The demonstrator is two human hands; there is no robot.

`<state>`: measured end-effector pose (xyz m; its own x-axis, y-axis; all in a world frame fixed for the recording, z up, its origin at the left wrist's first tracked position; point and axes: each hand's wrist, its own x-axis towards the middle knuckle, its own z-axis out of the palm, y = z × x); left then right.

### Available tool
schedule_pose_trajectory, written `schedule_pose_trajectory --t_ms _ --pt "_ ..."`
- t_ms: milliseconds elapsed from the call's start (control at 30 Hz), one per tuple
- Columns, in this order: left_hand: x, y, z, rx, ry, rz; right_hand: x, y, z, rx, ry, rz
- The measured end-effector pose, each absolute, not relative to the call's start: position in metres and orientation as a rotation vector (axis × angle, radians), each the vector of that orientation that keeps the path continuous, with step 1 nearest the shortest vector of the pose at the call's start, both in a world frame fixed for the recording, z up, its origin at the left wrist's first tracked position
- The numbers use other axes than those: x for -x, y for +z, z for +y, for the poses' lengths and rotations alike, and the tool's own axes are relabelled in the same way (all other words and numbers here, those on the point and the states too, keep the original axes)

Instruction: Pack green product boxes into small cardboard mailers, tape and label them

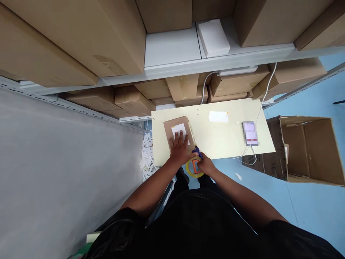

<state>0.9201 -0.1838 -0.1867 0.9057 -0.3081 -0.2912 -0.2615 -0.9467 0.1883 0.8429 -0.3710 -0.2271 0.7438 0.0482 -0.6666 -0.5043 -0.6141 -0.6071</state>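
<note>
A flat brown cardboard package (175,122) with a white label (176,128) lies at the left end of the pale yellow table (223,140). Across the label and cardboard my left hand (180,147) is spread, fingers apart, pressing down. My right hand (207,164) is closed around a tape dispenser (197,151), blue at its head with an orange part, carrying a large yellow-rimmed roll of tape. The dispenser's head touches or nearly touches the package's lower right corner. A strip along the package's right edge looks shiny, like tape.
A white label sheet (217,116) and a phone-like device (250,133) with cables lie on the table. An open carton (309,151) stands on the right. Shelves with brown boxes (185,86) rise behind. White paper scraps (147,154) cover the floor at left, beside a grey wall.
</note>
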Motion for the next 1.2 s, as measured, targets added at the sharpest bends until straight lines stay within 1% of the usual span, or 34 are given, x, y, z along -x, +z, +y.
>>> schedule_pose_trajectory --t_ms 100,167,300,467,600,700,800,900,1000,1067,1200 --pt "-0.926 -0.174 -0.154 -2.879 -0.655 -0.706 -0.886 -0.225 -0.369 2.176 0.820 0.319" --pt "-0.936 -0.168 -0.128 -2.836 -0.738 -0.930 -0.920 -0.221 -0.375 2.290 0.913 0.202" --pt "-0.958 -0.172 -0.099 -2.796 -0.625 -1.128 -0.972 -0.211 -0.380 2.386 1.004 0.084" --pt "-0.961 -0.190 -0.112 -2.877 -0.382 -0.911 -0.979 -0.205 -0.386 2.385 0.957 0.101" --pt "-0.961 -0.195 -0.125 -2.882 -0.348 -0.772 -0.928 -0.207 -0.414 2.280 0.895 0.271" --pt "-0.965 -0.197 -0.136 -2.908 -0.332 -0.587 -0.871 -0.210 -0.436 2.252 0.991 0.195" --pt "-0.966 -0.200 -0.147 -2.909 -0.335 -0.523 -0.839 -0.209 -0.438 2.369 1.113 -0.044" --pt "-0.964 -0.201 -0.154 -2.901 -0.360 -0.531 -0.855 -0.207 -0.409 2.480 1.239 -0.304" --pt "-0.963 -0.200 -0.156 -2.908 -0.403 -0.529 -0.899 -0.208 -0.361 2.553 1.230 -0.528" --pt "-0.965 -0.197 -0.156 -2.912 -0.447 -0.538 -0.924 -0.209 -0.331 2.544 1.213 -0.575" --pt "-0.968 -0.194 -0.155 -2.908 -0.521 -0.544 -0.927 -0.206 -0.298 2.505 1.157 -0.691"
